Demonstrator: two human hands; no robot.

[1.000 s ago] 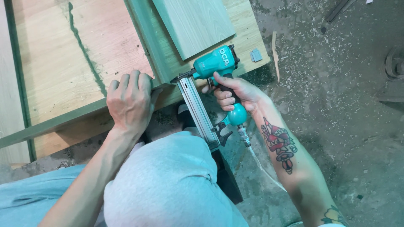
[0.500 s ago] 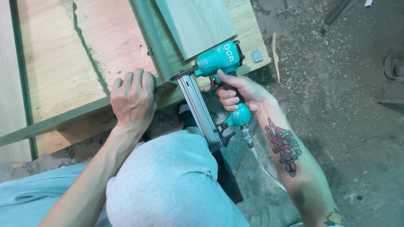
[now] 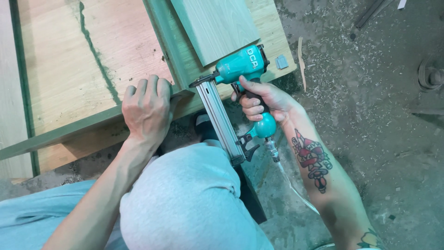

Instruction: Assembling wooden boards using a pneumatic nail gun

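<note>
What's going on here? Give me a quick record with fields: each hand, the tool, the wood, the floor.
Left hand: pressed flat on a green strip at the panel's edge.
Right hand: closed round the nail gun handle.
Nail gun: teal, nose at the corner where two green strips meet; long metal magazine slants toward the knee; hose at its base.
Wood: plywood panel, a board lying on it.
Floor: concrete, strewn with shavings.

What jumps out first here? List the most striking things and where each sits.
The teal nail gun at centre draws the eye first, gripped by the right hand, its nose against the green-edged wooden frame. Left of it, the left hand presses flat on the frame's green strip. A red tattoo marks the right forearm, above a floor strewn with wood shavings.
</note>
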